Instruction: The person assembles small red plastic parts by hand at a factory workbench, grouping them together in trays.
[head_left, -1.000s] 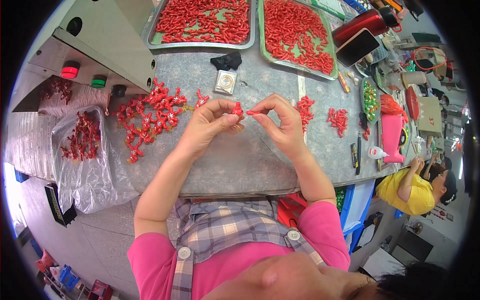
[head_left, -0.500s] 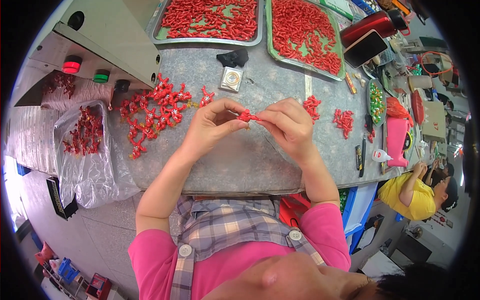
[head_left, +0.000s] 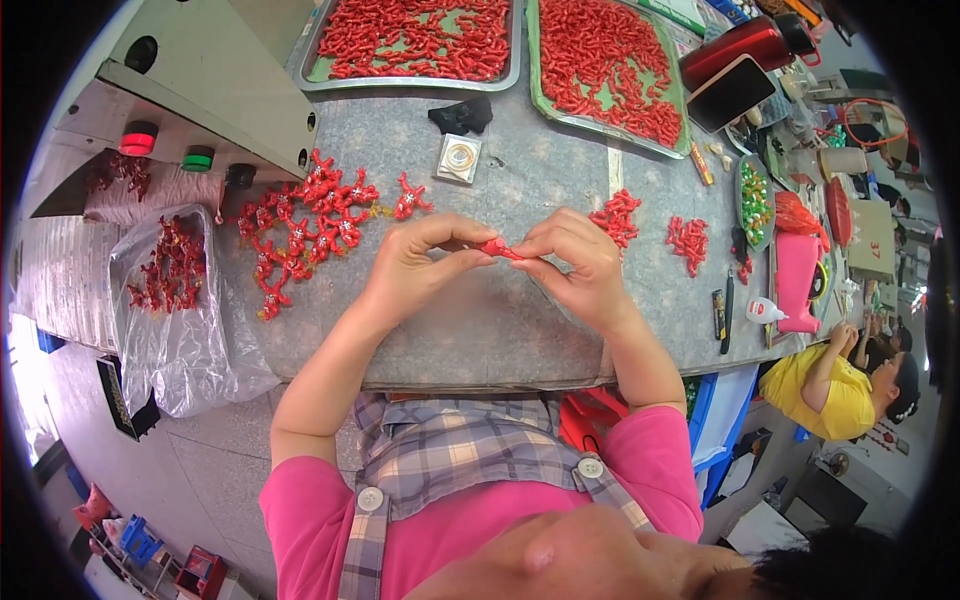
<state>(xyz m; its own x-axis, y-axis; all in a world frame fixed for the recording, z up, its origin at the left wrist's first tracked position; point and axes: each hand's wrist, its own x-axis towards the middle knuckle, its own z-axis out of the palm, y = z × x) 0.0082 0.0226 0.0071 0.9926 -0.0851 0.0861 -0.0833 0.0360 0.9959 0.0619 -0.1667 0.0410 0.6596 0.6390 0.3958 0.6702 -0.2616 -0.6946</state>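
Over the middle of the table, my left hand (head_left: 425,262) pinches a small red figure (head_left: 495,247) between thumb and fingers. From the other side my right hand (head_left: 577,258) grips a thin red end of the same figure. Its finer shape is hidden by my fingertips. Beyond my left hand lies one loose red figure (head_left: 409,196) with limbs spread, beside a heap of like red figures (head_left: 318,225). Behind my right hand is a small pile of red pieces (head_left: 617,216), with another pile of red pieces (head_left: 688,243) further right.
Two trays (head_left: 515,62) (head_left: 535,85) of red pieces stand at the back. A grey machine (head_left: 215,80) with buttons and a clear bag (head_left: 215,350) are at left. A small square box (head_left: 458,158), phone (head_left: 731,93), red flask (head_left: 735,52) and white bottle (head_left: 765,310) lie about.
The red figure has turned between my fingers and now slants down to the right. My left hand is slightly lower. My right fingers have shifted their pinch on its end.
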